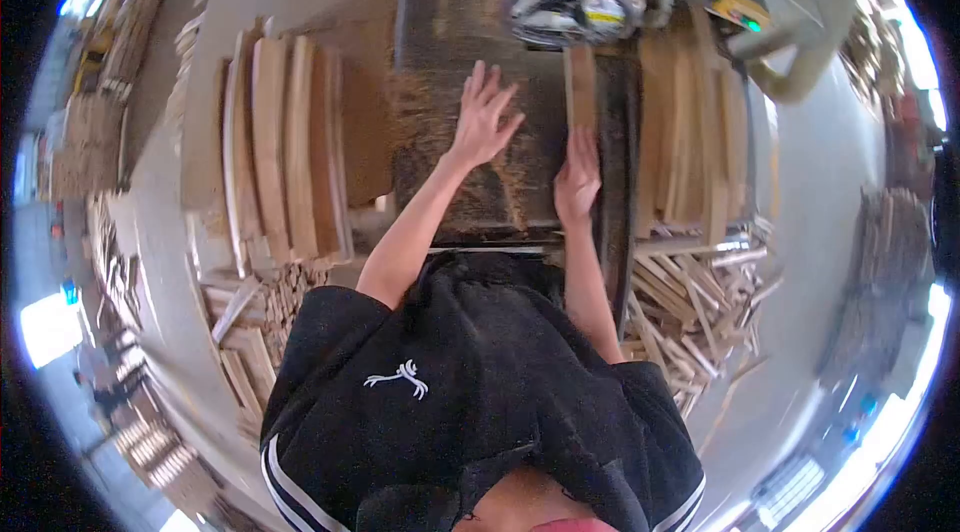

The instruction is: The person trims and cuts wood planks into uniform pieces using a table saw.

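Observation:
My left hand [483, 122] hovers over or rests on the dark machine table [440, 157], its fingers spread and nothing held in them. To its right, my right hand [578, 180] grips the near end of a narrow wooden strip [581, 87], fingers lying along it. The strip points away from me, and its far end reaches the lower edge of a round machine part [572, 14] with a clear or shiny cover and a yellow label. Sawdust [425, 112] is scattered over the table around my left hand.
Stacked boards [285, 142] stand at the left of the table, and another stack [685, 127] at the right. Below them lie heaps of loose offcuts [690, 302]. A thick pale hose [825, 27] curves down at the upper right, near a yellow device [740, 10].

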`<state>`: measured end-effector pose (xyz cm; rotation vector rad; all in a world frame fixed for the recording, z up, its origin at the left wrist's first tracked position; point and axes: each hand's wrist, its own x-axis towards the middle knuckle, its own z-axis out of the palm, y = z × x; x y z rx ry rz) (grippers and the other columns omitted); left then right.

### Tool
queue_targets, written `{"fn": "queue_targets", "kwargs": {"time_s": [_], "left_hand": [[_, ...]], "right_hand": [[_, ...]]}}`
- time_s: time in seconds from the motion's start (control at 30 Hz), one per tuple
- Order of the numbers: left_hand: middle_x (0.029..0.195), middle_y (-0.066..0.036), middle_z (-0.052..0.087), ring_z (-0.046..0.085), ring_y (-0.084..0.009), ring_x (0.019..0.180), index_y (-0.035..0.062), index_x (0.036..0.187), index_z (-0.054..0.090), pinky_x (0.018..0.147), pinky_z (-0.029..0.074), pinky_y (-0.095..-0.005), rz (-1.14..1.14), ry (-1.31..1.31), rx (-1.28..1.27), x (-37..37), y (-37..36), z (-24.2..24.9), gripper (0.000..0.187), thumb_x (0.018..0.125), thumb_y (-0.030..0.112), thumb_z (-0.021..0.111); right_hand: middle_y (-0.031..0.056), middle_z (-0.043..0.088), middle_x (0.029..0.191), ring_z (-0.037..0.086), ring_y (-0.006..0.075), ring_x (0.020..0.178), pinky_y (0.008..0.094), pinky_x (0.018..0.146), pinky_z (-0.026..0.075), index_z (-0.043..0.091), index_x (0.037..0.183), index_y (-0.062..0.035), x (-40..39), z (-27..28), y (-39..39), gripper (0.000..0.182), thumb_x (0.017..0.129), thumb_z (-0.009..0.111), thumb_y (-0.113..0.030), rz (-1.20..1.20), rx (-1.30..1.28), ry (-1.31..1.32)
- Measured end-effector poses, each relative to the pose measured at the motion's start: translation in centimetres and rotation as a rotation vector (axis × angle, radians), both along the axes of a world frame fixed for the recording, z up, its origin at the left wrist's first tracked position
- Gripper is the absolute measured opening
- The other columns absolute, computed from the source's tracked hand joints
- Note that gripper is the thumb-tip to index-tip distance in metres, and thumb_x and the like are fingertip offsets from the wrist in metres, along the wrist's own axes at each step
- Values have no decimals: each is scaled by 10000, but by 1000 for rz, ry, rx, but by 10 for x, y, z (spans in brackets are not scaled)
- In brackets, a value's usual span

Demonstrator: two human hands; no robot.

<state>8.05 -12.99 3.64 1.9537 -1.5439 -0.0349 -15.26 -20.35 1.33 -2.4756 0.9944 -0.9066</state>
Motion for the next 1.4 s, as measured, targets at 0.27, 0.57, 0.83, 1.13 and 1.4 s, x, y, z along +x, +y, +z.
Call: {"fn": "queue_targets", "kwargs": {"time_s": [0.27,0.57,0.83,1.13,1.4], "left_hand": [[1670,-240,326,152,-431,1597,24,1520,500,1291,148,-582,1014,-466,563,123,228,70,703,955,385,710],[1682,-246,300,233,-405,1583,-42,1452,525,1246,310,-480,783,-369,205,156,279,26,562,951,144,697],[1286,-271,659,573,-495,1193,18,1345,589,1049,455,-538,730,58,-74,118,258,16,541,842,41,785],[1083,-148,748,706,-259,932,-23,1294,669,822,566,-385,833,860,-329,78,188,37,489,846,89,829],[1371,-113,672,621,-239,1282,-48,1417,575,1111,467,-401,-25,1817,-125,-31,92,46,547,1101,377,439]], "right_hand": [[150,623,1466,570,324,1388,437,1146,501,654,1390,-18,27,-5,-25,370,1037,545,-2,-13,-135,23],[161,671,1394,609,345,1336,449,1106,527,687,1321,-7,79,1,-76,318,1015,611,-49,-46,-139,-27],[207,743,1134,721,414,1015,454,886,578,716,1214,-27,79,41,-45,244,977,665,-52,-120,151,-213],[163,778,1148,750,250,1057,359,901,593,704,1314,-22,66,65,102,401,1018,721,-292,398,889,-73],[307,608,1359,615,417,1260,473,1010,521,434,1504,42,28,95,123,865,827,869,-273,229,730,-31]]}}
